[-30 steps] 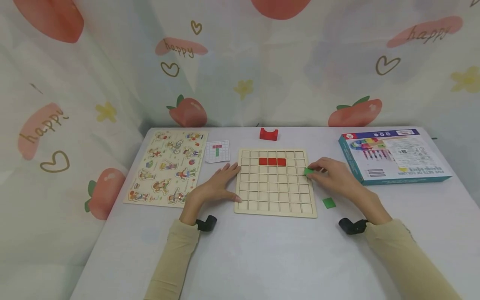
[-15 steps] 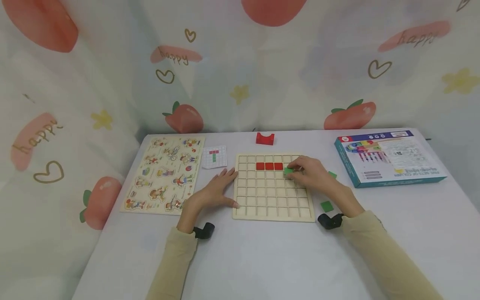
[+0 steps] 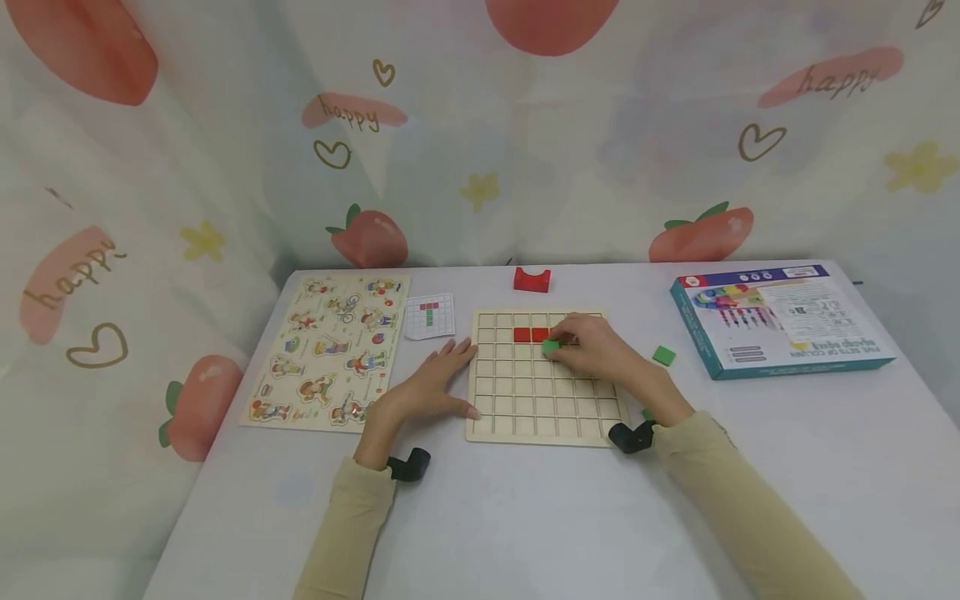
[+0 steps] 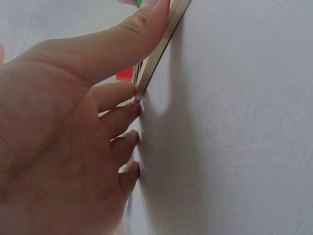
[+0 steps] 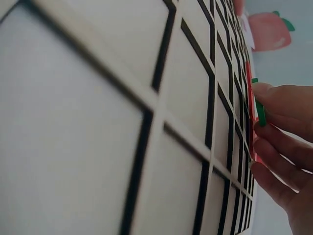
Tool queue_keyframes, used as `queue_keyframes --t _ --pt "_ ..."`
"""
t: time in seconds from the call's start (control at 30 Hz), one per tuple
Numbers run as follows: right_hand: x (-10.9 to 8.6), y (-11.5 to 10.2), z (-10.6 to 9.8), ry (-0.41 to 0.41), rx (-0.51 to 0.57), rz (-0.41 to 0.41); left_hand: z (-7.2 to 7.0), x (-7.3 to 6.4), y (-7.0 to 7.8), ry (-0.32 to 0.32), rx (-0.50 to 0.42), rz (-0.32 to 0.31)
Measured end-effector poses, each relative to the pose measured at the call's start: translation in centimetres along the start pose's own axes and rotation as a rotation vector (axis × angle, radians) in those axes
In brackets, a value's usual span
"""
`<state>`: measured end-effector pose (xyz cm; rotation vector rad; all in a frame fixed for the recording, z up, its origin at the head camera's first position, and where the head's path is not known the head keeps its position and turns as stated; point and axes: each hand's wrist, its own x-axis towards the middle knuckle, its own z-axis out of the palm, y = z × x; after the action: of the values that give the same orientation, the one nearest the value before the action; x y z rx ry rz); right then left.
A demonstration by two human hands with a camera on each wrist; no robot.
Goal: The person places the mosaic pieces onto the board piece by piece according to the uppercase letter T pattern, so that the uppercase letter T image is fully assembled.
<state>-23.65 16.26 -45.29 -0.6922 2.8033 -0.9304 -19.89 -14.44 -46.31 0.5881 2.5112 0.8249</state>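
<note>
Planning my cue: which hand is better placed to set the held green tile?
Right hand, probably: it pinches the green tile over the grid board; the left hand touches its edge.

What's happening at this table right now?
A person's right hand pinches a green tile at a wooden grid board, close by the red tiles in it; I can't tell whether it's seated. The left hand rests against the board's left edge. A loose green tile lies on the table to the right, and a small pattern card lies beyond the left hand.
</note>
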Motion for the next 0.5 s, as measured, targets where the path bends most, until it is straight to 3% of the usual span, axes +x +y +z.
queue_keyframes --t 0.27,0.5 --pt "0.47 -0.49 0.53 -0.014 -0.07 -0.01 0.0 0.05 -0.08 0.0 0.013 0.008" --pt "0.61 -0.81 0.81 0.002 -0.071 -0.044 -0.08 -0.09 0.06 0.001 0.01 0.001"
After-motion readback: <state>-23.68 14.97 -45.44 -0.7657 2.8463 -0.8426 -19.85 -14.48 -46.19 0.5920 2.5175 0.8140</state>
